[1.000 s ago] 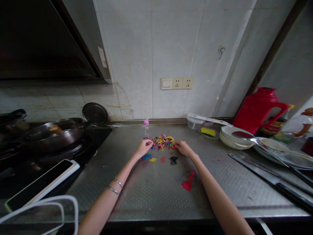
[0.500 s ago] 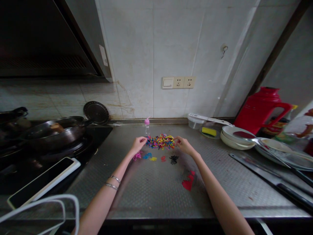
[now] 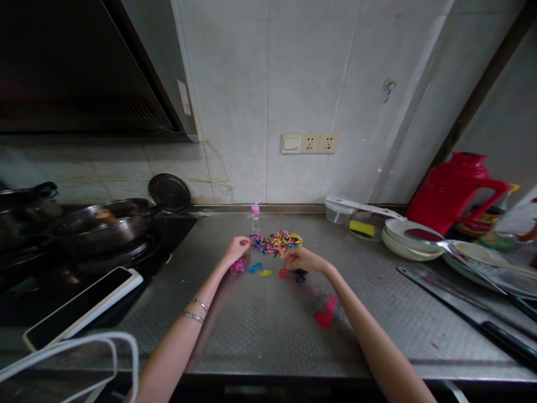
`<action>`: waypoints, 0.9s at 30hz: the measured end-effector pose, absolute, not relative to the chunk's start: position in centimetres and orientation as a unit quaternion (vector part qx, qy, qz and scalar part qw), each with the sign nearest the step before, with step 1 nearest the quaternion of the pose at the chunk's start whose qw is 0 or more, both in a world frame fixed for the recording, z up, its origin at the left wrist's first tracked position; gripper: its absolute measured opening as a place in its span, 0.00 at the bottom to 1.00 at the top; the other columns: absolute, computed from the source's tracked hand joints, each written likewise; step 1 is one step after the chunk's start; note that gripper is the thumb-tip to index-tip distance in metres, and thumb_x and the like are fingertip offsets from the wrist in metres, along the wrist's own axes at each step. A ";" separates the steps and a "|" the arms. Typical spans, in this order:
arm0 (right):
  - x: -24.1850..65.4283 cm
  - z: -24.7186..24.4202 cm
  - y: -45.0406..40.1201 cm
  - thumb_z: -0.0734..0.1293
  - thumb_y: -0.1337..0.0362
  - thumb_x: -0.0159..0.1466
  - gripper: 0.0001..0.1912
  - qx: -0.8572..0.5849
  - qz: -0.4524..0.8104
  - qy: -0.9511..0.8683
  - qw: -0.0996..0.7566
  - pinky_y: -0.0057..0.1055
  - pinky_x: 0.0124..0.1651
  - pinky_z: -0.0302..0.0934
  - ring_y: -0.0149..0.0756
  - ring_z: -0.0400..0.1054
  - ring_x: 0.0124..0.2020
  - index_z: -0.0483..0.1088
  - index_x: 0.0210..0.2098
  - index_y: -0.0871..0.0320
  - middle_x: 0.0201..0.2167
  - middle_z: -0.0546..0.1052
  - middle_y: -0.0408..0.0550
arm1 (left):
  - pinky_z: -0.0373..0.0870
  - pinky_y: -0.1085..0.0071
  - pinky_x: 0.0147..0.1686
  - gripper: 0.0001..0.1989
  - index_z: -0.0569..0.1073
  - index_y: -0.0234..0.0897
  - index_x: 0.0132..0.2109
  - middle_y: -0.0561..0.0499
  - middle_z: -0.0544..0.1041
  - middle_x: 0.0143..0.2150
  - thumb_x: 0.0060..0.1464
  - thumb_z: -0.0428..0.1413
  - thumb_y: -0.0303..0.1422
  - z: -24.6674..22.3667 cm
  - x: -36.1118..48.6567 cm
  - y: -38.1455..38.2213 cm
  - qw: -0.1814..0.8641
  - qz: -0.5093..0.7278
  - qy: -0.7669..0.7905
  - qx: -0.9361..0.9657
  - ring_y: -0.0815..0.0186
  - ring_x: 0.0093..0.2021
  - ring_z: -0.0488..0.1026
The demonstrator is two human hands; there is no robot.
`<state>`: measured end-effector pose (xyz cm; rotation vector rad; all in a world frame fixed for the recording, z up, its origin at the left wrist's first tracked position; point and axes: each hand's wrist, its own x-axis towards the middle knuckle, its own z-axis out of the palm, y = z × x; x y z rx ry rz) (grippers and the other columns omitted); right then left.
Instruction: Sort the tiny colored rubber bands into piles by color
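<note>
A mixed heap of small colourful rubber bands [image 3: 277,242] lies on the metal counter. At its left end my left hand [image 3: 236,249] has its thumb and fingertips pinched together; whatever is between them is too small to see. My right hand [image 3: 302,259] hovers at the heap's front right, fingers bent and drawn together, just over the small red bands [image 3: 283,273] and partly covering the black bands [image 3: 301,275]. Pink bands [image 3: 238,266] lie beside my left hand, followed rightward by blue bands [image 3: 255,268] and yellow bands [image 3: 265,273].
Behind the heap stands a small clear bottle with a pink top [image 3: 255,210]. A clear bag with red shapes [image 3: 325,313] lies near my right forearm. Bowls [image 3: 411,249], a knife [image 3: 444,294] and a red thermos [image 3: 455,193] occupy the right; a phone [image 3: 84,308] and pan [image 3: 104,226] the left.
My right hand has moved left and toward me, from the heap's right end to above the red bands. My left hand stays at the heap's left end. The view has shifted slightly.
</note>
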<state>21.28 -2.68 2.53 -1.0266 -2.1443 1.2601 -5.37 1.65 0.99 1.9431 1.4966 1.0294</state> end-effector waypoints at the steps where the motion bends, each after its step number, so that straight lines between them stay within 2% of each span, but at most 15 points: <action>1: 21.1 2.5 -2.8 0.62 0.71 0.47 0.08 -0.372 0.471 -0.771 0.215 0.22 0.27 0.58 0.26 0.63 0.22 0.67 0.28 0.62 0.20 0.70 0.41 | 0.67 0.71 0.36 0.10 0.75 0.30 0.35 0.45 0.77 0.33 0.46 0.51 0.28 1.0 -5.5 1.6 0.222 0.363 0.560 0.711 0.66 0.33 0.72; 4: 20.7 2.4 -3.0 0.63 0.70 0.46 0.08 -0.373 0.487 -0.761 0.208 0.23 0.28 0.59 0.27 0.64 0.23 0.67 0.28 0.62 0.20 0.71 0.41 | 0.65 0.73 0.35 0.10 0.75 0.32 0.34 0.46 0.77 0.33 0.45 0.52 0.28 1.2 -5.7 1.3 0.181 0.312 0.598 0.716 0.66 0.33 0.72; 9: 21.0 2.3 -2.5 0.62 0.70 0.46 0.09 -0.376 0.460 -0.767 0.241 0.22 0.29 0.59 0.26 0.64 0.24 0.68 0.28 0.63 0.22 0.72 0.42 | 0.63 0.72 0.34 0.11 0.76 0.37 0.35 0.47 0.77 0.34 0.45 0.54 0.37 1.6 -5.3 0.5 0.135 0.229 0.639 0.722 0.64 0.34 0.72; 12: 21.5 2.3 -2.0 0.61 0.69 0.48 0.09 -0.384 0.408 -0.785 0.267 0.23 0.30 0.58 0.27 0.64 0.25 0.69 0.29 0.63 0.23 0.72 0.43 | 0.63 0.72 0.33 0.11 0.76 0.39 0.35 0.47 0.77 0.34 0.45 0.55 0.38 1.8 -4.6 0.0 0.106 0.212 0.663 0.710 0.62 0.36 0.73; 15: 22.1 2.3 -1.7 0.60 0.68 0.50 0.11 -0.416 0.338 -0.795 0.285 0.23 0.29 0.57 0.28 0.64 0.26 0.71 0.30 0.63 0.24 0.72 0.44 | 0.63 0.73 0.32 0.10 0.76 0.39 0.33 0.48 0.77 0.29 0.47 0.53 0.37 1.8 -4.0 -0.3 0.094 0.201 0.676 0.702 0.63 0.33 0.73; 20: 23.1 1.9 -1.1 0.59 0.68 0.50 0.11 -0.480 0.238 -0.792 0.293 0.22 0.29 0.56 0.29 0.65 0.26 0.72 0.29 0.62 0.23 0.73 0.44 | 0.61 0.75 0.28 0.09 0.76 0.38 0.30 0.49 0.75 0.23 0.48 0.50 0.32 1.6 -3.9 -0.4 0.101 0.219 0.670 0.702 0.67 0.26 0.72; 27: 23.7 1.3 -0.9 0.59 0.72 0.50 0.13 -0.529 0.157 -0.792 0.262 0.24 0.36 0.57 0.32 0.67 0.32 0.73 0.30 0.57 0.30 0.75 0.45 | 0.62 0.74 0.32 0.07 0.75 0.35 0.29 0.47 0.76 0.32 0.45 0.52 0.30 2.0 -4.2 0.2 0.101 0.317 0.622 0.709 0.66 0.33 0.70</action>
